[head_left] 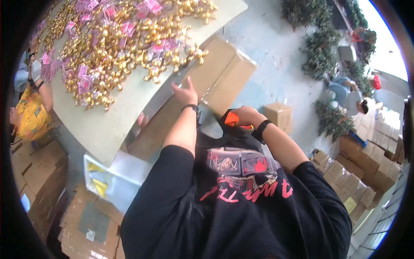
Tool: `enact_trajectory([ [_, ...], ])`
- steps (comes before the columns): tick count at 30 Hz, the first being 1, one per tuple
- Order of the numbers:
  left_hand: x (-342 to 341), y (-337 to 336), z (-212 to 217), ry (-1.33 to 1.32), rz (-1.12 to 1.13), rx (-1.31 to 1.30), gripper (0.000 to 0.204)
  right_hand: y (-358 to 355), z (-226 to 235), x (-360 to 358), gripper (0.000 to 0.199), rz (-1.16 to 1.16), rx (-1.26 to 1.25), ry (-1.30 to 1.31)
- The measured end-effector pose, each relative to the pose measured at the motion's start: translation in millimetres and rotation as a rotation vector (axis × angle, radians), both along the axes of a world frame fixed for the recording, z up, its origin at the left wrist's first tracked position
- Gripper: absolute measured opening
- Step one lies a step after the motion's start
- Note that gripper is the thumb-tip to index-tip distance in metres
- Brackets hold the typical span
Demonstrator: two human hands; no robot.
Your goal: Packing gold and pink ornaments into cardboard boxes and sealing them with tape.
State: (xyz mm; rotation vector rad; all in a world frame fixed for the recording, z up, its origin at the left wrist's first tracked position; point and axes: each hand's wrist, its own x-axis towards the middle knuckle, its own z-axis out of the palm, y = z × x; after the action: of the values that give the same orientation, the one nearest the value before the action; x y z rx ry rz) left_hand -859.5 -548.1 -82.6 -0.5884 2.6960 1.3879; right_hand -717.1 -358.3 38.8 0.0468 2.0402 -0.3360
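A long closed cardboard box (226,75) stands right beside the pale table (114,123), with a seam across its top. My left hand (186,93) is over the box's near left part, fingers spread and holding nothing; I cannot tell whether it touches the cardboard. Close to my body, my right hand (247,115) is closed around an orange and black tape dispenser (231,119), beside the box's near end. Most of the dispenser is hidden by the hand and my black shirt. Heaped on the table are shiny gold ornaments (125,47) with pink tags.
A white plastic bin (123,181) with yellow pieces stands below the table's near edge. To the right is a small carton (278,116). Green artificial branches (321,56) and stacked cartons (347,181) line the right. A person in yellow (34,112) is at the left.
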Motion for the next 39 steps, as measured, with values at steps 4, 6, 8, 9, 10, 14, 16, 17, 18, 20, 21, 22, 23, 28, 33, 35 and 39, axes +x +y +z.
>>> enact_trajectory([
  [4, 8.8, -2.9, -8.5, -0.054, 0.142, 0.022, 0.101, 61.7, 63.5, -43.0, 0.066, -0.410, -0.052, 0.187],
  [6, 13.0, -3.1, -2.4, -0.063, 0.161, 0.048, 0.102, 87.4, 63.2, -71.1, 0.054, -0.901, -0.136, 0.326],
  [8, 15.9, 13.7, 27.0, -0.314, 0.213, 0.068, 0.097, 137.1, 32.5, -98.5, 0.039, -1.220, -0.283, 0.393],
  [9, 25.2, 12.9, 24.5, -0.305, 0.254, 0.053, 0.097, 154.6, 17.1, -126.1, 0.033, -1.440, -0.432, 0.438],
  [10, 33.3, 10.3, 7.9, -0.255, 0.202, 0.117, 0.093, 175.3, 2.6, -159.8, 0.027, -1.497, -0.499, 0.424],
  [14, 61.7, 31.6, 22.9, -0.506, 0.107, 0.194, 0.085, 220.9, -30.4, -281.8, 0.019, -1.725, -0.529, 0.447],
  [16, 88.0, 46.7, 15.7, -0.377, 0.052, 0.401, 0.083, 232.3, -45.4, -352.7, 0.026, -1.592, -0.475, 0.583],
  [17, 117.8, 36.6, -1.8, -0.505, 0.145, 0.414, 0.078, 216.0, -54.9, -380.1, 0.031, -1.411, -0.428, 0.659],
  [18, 121.2, 43.5, 3.0, -0.617, 0.049, 0.541, 0.079, 230.6, -68.3, -395.0, 0.036, -1.390, -0.432, 0.764],
  [20, 144.4, 45.9, 17.4, -0.771, 0.211, 0.647, 0.082, 212.4, -76.2, -405.0, 0.050, -1.310, -0.348, 0.820],
  [21, 139.6, 47.8, 22.0, -0.888, 0.307, 0.771, 0.085, 190.2, -47.2, -398.1, 0.058, -1.309, -0.297, 0.731],
  [22, 132.7, 51.6, 25.7, -0.874, 0.332, 0.768, 0.085, 182.5, -71.1, -402.9, 0.064, -1.234, -0.003, 0.924],
  [23, 116.4, 67.5, 33.5, -0.888, 0.424, 0.739, 0.080, 196.9, -88.7, -398.8, 0.071, -1.153, 0.328, 1.138],
  [28, 152.9, 49.5, 8.5, -0.838, 0.724, 0.927, 0.078, 66.9, -87.8, -296.4, 0.061, -0.867, -0.285, 0.668],
  [33, 123.8, 66.2, 21.3, -0.872, 0.571, 1.006, 0.070, -2.2, -34.6, -251.7, 0.062, -0.054, -0.245, 1.062],
  [35, 119.1, 66.3, 17.2, -0.900, 0.557, 0.954, 0.063, -7.7, -27.7, -271.0, 0.064, 0.005, -0.240, 0.821],
  [39, 147.3, 69.7, -13.0, -0.392, 0.540, 1.011, 0.054, -41.1, -23.3, -324.0, 0.068, 0.157, -0.362, 0.472],
])
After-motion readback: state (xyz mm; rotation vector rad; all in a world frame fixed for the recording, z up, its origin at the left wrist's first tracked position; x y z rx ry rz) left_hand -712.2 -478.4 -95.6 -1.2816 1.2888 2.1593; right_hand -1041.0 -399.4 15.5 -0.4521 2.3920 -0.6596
